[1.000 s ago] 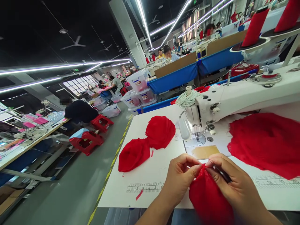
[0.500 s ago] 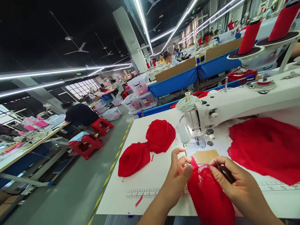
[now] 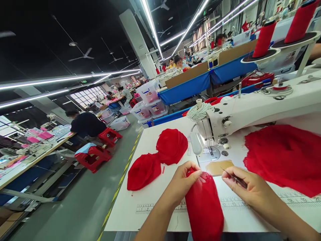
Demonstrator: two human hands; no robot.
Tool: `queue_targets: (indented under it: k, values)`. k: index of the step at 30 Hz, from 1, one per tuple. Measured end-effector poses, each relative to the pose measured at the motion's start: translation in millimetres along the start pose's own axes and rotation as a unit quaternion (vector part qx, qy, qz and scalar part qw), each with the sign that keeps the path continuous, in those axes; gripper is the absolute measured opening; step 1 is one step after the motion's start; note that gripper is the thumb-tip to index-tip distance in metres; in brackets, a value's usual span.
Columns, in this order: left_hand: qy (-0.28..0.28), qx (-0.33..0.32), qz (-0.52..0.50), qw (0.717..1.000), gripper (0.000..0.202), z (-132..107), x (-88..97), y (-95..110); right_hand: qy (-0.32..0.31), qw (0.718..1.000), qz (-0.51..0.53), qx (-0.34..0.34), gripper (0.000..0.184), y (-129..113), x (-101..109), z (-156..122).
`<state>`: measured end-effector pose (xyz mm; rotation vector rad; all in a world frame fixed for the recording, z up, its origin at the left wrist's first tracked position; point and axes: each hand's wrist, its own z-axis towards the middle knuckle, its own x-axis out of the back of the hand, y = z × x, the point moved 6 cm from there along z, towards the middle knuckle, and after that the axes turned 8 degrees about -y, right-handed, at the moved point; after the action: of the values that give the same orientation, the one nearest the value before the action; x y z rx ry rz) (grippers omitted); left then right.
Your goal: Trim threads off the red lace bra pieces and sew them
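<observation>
My left hand (image 3: pixel 187 179) pinches the gathered upper edge of a red sheer fabric piece (image 3: pixel 204 204), which hangs down over the table's front edge. Its fingertips are partly covered by the cloth. To the right, my right hand (image 3: pixel 242 184) is closed around a slim dark pointed tool (image 3: pixel 238 180). The tool's thin tip points up and left, apart from the fabric; its exact kind cannot be made out. Just beyond both hands, a tan rectangular patch (image 3: pixel 219 166) lies in front of the sewing machine (image 3: pixel 225 117).
Two red fabric pieces (image 3: pixel 172 146) (image 3: pixel 144 170) lie left on the white table (image 3: pixel 155 227), beside a small red scrap (image 3: pixel 163 169). A larger red fabric heap (image 3: pixel 286 157) sits right. Red thread cones (image 3: pixel 264 39) stand behind. Across the aisle, a person (image 3: pixel 87 122) sits near red stools (image 3: pixel 92 157).
My left hand has shifted left with the red fabric piece, turning its edge. My right hand has let go of the cloth and moved apart, still gripping the dark tool.
</observation>
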<state>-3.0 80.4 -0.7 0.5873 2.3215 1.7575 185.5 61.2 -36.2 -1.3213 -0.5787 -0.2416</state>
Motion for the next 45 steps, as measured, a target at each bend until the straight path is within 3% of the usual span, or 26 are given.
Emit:
queue_targets:
  k: [3, 5, 7, 9, 11, 14, 16, 20, 23, 27, 31, 37, 42, 45]
  values:
    - [0.012, 0.022, -0.016, 1.000, 0.021, 5.4, 9.0, -10.0, 0.049, 0.982, -0.185, -0.002, 0.030, 18.6, 5.5, -5.9]
    - [0.008, 0.031, -0.037, 0.999, 0.024, 6.7, 12.0, -15.2, 0.074, 0.971, -0.225, -0.010, 0.030, 24.9, 6.7, -10.8]
    - [-0.013, 0.033, -0.063, 0.997, 0.032, 5.7, 8.8, -16.9, 0.075, 0.982, -0.172, -0.031, 0.023, 24.0, 5.2, -13.2]
    - [-0.042, 0.030, -0.082, 0.995, 0.036, 2.9, 0.1, -14.4, 0.075, 0.995, -0.050, -0.052, 0.031, 15.6, 2.5, -12.3]
    - [-0.070, 0.024, -0.089, 0.993, 0.034, -0.4, -11.0, -8.4, 0.086, 0.992, 0.092, -0.032, 0.028, 0.4, 0.1, -7.9]
    - [-0.089, -0.006, -0.085, 0.992, 0.028, -3.1, -19.9, 3.5, -0.011, 0.979, 0.204, 0.001, 0.026, -18.4, -13.6, 3.5]
    - [-0.058, -0.037, -0.055, 0.996, 0.021, -2.9, -13.8, 10.0, -0.072, 0.973, 0.220, -0.015, 0.025, -19.8, -21.2, 7.7]
    - [0.003, -0.059, 0.005, 0.998, 0.015, -2.4, 4.9, 11.5, -0.066, 0.971, 0.225, -0.036, 0.023, -11.9, -20.3, 9.5]
    - [-0.010, -0.040, -0.005, 0.999, 0.019, -2.8, 7.0, 6.0, -0.080, 0.963, 0.251, -0.051, 0.015, -8.2, -24.8, 8.3]
    - [-0.018, -0.024, -0.083, 0.996, 0.026, -3.9, 5.2, 1.7, -0.071, 0.962, 0.255, -0.065, 0.043, -9.0, -28.2, 6.6]
    - [-0.043, -0.025, -0.158, 0.986, 0.032, -3.0, 3.5, -0.4, -0.093, 0.969, 0.228, -0.019, 0.027, -17.0, -33.9, 6.7]
    - [-0.044, -0.030, -0.256, 0.965, 0.031, -1.7, 4.1, -6.5, -0.104, 0.974, 0.202, -0.005, 0.014, -22.9, -39.8, 11.8]
    - [-0.039, -0.029, -0.297, 0.954, 0.035, -1.6, 3.8, -10.5, -0.091, 0.967, 0.240, 0.009, 0.021, -28.1, -38.9, 12.7]
    - [-0.030, -0.033, -0.250, 0.967, 0.038, -3.3, 8.4, -11.9, -0.072, 0.958, 0.276, -0.003, 0.025, -21.0, -33.9, 8.2]
